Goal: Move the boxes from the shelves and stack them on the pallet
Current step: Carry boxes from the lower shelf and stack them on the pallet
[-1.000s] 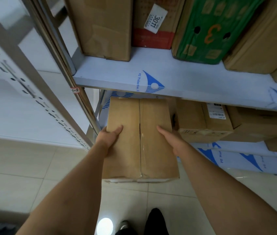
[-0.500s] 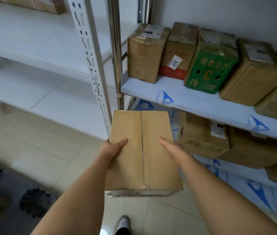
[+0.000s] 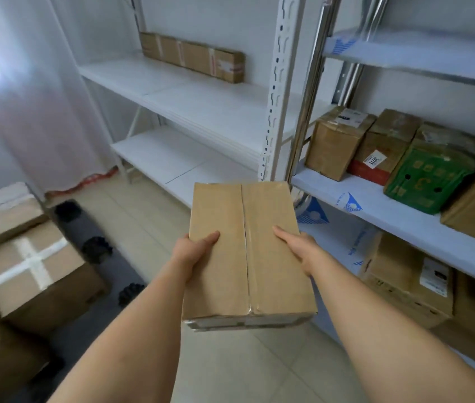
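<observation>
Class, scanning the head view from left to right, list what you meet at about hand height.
Box with the white tape cross → left hand → held cardboard box → right hand → labelled box on the low shelf.

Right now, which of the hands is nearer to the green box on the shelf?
Right. The right hand grips the held box's side facing the green box; the left hand is on the far side.
</observation>
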